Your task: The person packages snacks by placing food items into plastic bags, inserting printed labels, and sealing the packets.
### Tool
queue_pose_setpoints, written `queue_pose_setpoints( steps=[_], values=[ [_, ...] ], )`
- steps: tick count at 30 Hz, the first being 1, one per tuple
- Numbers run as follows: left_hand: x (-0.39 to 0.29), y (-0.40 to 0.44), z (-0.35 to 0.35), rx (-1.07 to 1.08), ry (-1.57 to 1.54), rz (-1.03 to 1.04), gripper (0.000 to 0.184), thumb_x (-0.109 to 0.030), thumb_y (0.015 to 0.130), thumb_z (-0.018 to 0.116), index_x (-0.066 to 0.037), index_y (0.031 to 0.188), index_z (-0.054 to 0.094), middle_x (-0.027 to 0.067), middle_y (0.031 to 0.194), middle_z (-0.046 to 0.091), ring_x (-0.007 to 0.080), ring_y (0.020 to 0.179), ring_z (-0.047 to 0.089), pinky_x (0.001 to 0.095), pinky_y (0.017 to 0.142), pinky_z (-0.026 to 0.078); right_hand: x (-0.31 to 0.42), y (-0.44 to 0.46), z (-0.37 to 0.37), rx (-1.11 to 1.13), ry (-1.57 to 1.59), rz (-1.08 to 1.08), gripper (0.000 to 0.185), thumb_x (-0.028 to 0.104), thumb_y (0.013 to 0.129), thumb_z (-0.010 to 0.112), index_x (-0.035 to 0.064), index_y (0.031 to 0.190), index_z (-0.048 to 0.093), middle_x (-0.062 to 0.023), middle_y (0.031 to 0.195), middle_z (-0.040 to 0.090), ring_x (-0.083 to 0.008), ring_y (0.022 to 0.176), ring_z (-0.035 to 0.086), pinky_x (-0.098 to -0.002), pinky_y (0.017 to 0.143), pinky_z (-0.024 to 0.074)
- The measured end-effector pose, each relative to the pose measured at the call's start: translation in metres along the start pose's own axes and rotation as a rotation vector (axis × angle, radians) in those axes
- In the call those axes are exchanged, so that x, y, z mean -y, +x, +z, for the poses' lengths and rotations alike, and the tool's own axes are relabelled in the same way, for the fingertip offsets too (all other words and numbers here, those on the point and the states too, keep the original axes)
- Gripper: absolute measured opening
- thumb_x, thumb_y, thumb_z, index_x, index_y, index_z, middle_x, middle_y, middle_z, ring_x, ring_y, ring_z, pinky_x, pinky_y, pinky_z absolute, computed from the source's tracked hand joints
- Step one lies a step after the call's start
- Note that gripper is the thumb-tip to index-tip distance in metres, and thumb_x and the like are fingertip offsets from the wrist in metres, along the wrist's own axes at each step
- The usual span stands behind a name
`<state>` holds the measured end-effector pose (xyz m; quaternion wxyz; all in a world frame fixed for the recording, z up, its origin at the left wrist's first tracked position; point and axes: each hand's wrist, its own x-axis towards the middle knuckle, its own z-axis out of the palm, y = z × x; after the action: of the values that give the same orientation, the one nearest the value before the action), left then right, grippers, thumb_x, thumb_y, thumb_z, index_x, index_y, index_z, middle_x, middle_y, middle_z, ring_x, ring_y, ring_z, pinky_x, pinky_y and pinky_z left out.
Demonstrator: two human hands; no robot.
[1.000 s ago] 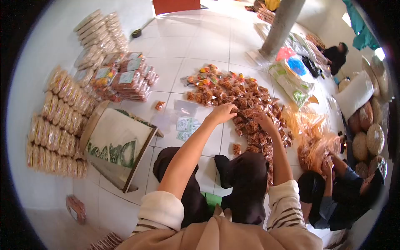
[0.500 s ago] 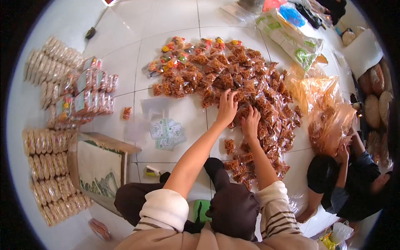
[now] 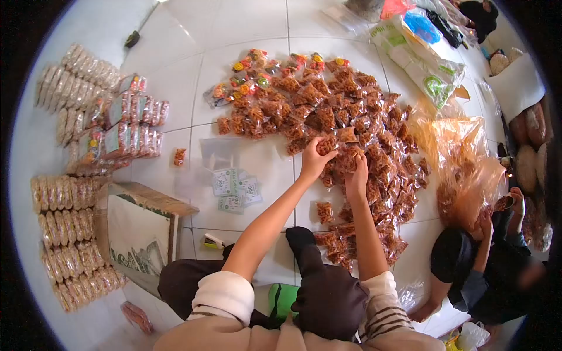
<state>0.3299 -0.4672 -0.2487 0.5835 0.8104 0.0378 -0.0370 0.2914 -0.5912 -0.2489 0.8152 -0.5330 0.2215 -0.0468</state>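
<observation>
A wide heap of small clear packets of brown snack (image 3: 272,111) covers the tiled floor in front of me. At its near middle, my left hand (image 3: 316,158) is closed, thumb and fingers around a snack packet (image 3: 329,144). Just to its right, my right hand (image 3: 356,175) grips another snack packet (image 3: 350,153) at the fingertips; part of it is hidden among its neighbours. Left of my forearm, printed green-and-white labels (image 3: 231,184) lie beside clear empty plastic bags (image 3: 218,153). One loose packet (image 3: 325,212) rests between my arms.
Stacked bundles of packaged goods (image 3: 67,219) line the left wall. A wooden-edged board stand (image 3: 140,228) and a stapler (image 3: 213,241) are near my left knee. On the right, a co-worker (image 3: 486,257) sits by a big orange plastic bag (image 3: 462,169).
Both hands have gone from reaching with spread fingers into the heap to closing on packets. My right hand has turned inward. The co-worker's hands have moved at the orange bag.
</observation>
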Motion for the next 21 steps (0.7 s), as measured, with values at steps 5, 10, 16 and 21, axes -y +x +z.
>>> queue_pose_setpoints(
  steps=[5,10,16,21],
  values=[
    [-0.031,-0.022,-0.054,0.14,-0.371,-0.054,0.044,-0.012,0.071,0.068,-0.001,0.108,0.047,0.0058,0.097,0.058,0.0109,0.088,0.055,0.0246,0.076,0.044,0.046,-0.037,0.047,0.162,0.223,0.202,0.033,0.029,0.086,0.047,0.0086,0.112,0.046,-0.0017,0.11,0.05,-0.0154,0.098,0.05,-0.0291,0.08,0.0413],
    [-0.06,-0.051,-0.113,0.221,-0.079,0.172,0.045,-0.009,0.075,0.063,-0.001,0.115,0.045,0.0053,0.102,0.056,0.0104,0.091,0.054,0.0242,0.076,0.046,0.048,-0.059,0.088,0.307,0.038,0.044,0.037,0.015,0.077,0.062,0.0058,0.109,0.046,-0.0033,0.094,0.054,-0.0109,0.084,0.052,-0.0237,0.072,0.0417],
    [-0.108,-0.106,-0.202,0.133,-0.41,0.107,0.034,-0.014,0.084,0.052,-0.004,0.116,0.045,0.0028,0.096,0.055,0.0094,0.087,0.054,0.0235,0.073,0.046,0.078,-0.118,0.157,0.667,0.053,-0.047,0.029,0.013,0.082,0.055,0.0044,0.106,0.044,-0.0041,0.097,0.052,-0.0115,0.088,0.051,-0.0255,0.076,0.0418],
    [-0.13,-0.158,-0.268,0.046,-0.826,0.098,0.028,-0.025,0.086,0.049,-0.006,0.107,0.048,0.0027,0.089,0.055,0.0085,0.077,0.054,0.0241,0.068,0.046,0.1,-0.186,0.219,0.981,0.13,0.109,0.025,0.016,0.085,0.049,0.0075,0.108,0.042,-0.0031,0.096,0.05,-0.0127,0.093,0.046,-0.0297,0.085,0.0359]
  ],
)
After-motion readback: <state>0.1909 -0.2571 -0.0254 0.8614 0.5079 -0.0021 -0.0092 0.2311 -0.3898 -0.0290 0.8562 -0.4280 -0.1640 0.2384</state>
